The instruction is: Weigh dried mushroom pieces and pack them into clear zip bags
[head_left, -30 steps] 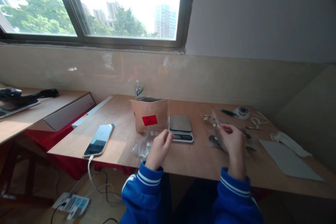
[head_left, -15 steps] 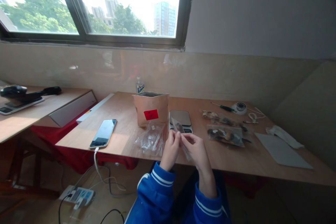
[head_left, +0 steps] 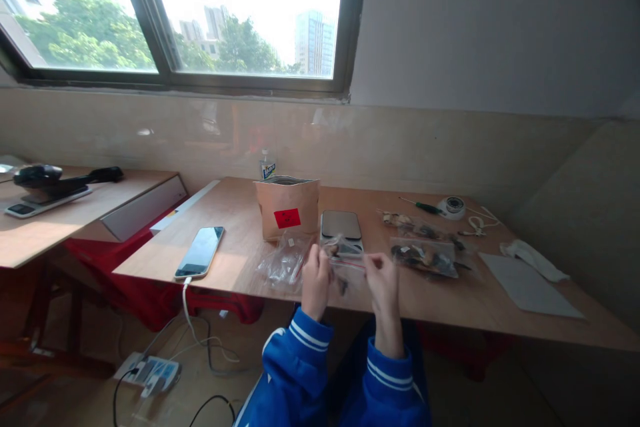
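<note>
My left hand (head_left: pixel 316 283) and my right hand (head_left: pixel 384 283) are closed on opposite ends of a clear zip bag (head_left: pixel 354 275), stretched between them along its red seal line. Small dark brown pieces show through the plastic; what they are I cannot make out. The bag hangs in front of a small kitchen scale (head_left: pixel 341 225) and hides its lower part. To the left of my left hand lies a heap of clear plastic bags (head_left: pixel 283 267), against the foot of a brown paper bag (head_left: pixel 288 210) with a red label.
Filled clear bags (head_left: pixel 425 257) lie on the right, before a screwdriver (head_left: pixel 425 206) and a white dome camera (head_left: pixel 453 207). Further right are a grey sheet (head_left: pixel 530 285) and a white cloth (head_left: pixel 535 260). A phone (head_left: pixel 200 252) on a cable lies left; a bottle (head_left: pixel 267 164) stands behind.
My hands have moved apart, the right one to the right. The zip bag, narrow and tilted before, is now spread wide between them. The view has shifted slightly.
</note>
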`<state>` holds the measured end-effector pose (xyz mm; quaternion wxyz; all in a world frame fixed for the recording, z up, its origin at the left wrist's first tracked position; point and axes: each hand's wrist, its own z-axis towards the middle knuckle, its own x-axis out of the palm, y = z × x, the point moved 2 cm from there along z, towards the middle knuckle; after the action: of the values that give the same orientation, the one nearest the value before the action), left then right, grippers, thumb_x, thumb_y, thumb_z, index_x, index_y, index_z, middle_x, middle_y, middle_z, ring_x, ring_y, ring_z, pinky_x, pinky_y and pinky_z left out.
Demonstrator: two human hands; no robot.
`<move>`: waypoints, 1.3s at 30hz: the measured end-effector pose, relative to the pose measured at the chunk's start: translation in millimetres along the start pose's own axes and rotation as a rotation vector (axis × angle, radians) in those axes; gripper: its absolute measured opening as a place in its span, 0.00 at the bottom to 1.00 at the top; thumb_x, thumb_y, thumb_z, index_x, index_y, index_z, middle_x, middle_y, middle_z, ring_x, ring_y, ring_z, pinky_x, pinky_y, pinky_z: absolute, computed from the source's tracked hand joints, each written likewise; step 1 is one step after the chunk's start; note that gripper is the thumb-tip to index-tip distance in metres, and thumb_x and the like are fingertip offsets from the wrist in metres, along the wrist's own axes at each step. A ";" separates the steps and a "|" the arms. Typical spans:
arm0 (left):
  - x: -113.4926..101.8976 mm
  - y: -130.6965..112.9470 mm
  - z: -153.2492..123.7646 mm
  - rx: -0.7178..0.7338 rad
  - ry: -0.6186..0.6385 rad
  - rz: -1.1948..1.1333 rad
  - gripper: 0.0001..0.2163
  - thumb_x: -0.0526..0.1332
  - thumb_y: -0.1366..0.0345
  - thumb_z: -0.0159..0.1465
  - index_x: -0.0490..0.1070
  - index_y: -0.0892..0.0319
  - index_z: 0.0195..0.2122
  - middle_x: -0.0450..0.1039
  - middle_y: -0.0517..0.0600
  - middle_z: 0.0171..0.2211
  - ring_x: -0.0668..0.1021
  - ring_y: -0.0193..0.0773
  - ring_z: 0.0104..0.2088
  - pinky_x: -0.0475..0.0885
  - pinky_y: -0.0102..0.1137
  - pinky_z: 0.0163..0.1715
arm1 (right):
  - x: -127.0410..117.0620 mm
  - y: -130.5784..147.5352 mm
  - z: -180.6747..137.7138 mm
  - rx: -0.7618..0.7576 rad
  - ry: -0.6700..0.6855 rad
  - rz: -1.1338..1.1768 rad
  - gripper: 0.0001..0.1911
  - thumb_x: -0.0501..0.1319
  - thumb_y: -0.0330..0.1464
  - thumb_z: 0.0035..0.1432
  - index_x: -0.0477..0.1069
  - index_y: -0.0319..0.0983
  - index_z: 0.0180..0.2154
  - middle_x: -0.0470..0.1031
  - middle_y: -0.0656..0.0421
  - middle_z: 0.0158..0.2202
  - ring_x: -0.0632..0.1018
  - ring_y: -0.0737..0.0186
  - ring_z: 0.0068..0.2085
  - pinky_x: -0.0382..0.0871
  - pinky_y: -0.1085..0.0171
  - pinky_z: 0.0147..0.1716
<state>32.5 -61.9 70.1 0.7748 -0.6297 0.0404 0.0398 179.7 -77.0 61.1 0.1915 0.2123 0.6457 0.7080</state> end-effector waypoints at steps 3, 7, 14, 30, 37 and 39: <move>-7.0 -3.6 0.4 0.036 0.076 0.052 0.14 0.50 0.55 0.63 0.56 0.56 0.24 0.58 0.41 0.17 0.64 0.30 0.21 0.59 0.25 0.25 | -23.9 -5.9 8.3 0.009 -0.174 0.013 0.18 0.67 0.45 0.38 0.65 0.38 0.20 0.68 0.63 0.14 0.69 0.67 0.19 0.62 0.68 0.18; -9.0 -6.1 1.6 0.041 0.141 -0.013 0.17 0.51 0.51 0.62 0.59 0.57 0.23 0.60 0.42 0.19 0.65 0.30 0.22 0.60 0.26 0.26 | -27.8 3.8 5.4 -0.005 -0.126 0.160 0.20 0.68 0.45 0.39 0.65 0.38 0.25 0.74 0.61 0.22 0.76 0.62 0.25 0.71 0.65 0.24; -0.7 33.1 5.2 -0.245 0.108 -0.460 0.21 0.53 0.45 0.57 0.64 0.60 0.24 0.70 0.49 0.25 0.72 0.33 0.24 0.65 0.27 0.23 | -0.2 28.1 -10.7 -0.056 -0.056 0.317 0.17 0.65 0.43 0.46 0.62 0.40 0.30 0.75 0.59 0.29 0.78 0.62 0.28 0.73 0.64 0.26; -19.6 36.7 58.3 -0.252 -0.087 -0.708 0.24 0.55 0.48 0.60 0.72 0.63 0.46 0.77 0.53 0.36 0.78 0.38 0.35 0.73 0.31 0.37 | 53.7 37.3 -27.1 -0.503 0.097 -0.147 0.14 0.55 0.38 0.60 0.70 0.40 0.45 0.71 0.55 0.38 0.74 0.61 0.39 0.69 0.62 0.40; -11.6 78.1 55.9 -0.331 -0.213 -0.995 0.25 0.44 0.49 0.65 0.74 0.59 0.43 0.78 0.54 0.40 0.75 0.44 0.49 0.70 0.39 0.50 | 96.2 33.2 2.1 -0.478 0.626 -0.593 0.12 0.53 0.25 0.58 0.75 0.37 0.36 0.76 0.54 0.36 0.76 0.60 0.39 0.68 0.62 0.42; -8.8 84.4 55.4 -0.342 -0.211 -1.038 0.25 0.44 0.48 0.65 0.74 0.58 0.44 0.77 0.54 0.42 0.74 0.45 0.52 0.68 0.40 0.53 | 109.2 27.6 12.2 -0.459 0.692 -0.642 0.12 0.53 0.24 0.57 0.74 0.37 0.37 0.76 0.53 0.38 0.76 0.60 0.40 0.67 0.63 0.44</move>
<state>15.0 9.5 0.3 0.5793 -0.6764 -0.3600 -0.2781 95.2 -9.8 95.4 0.2159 -0.2899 0.5321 0.7656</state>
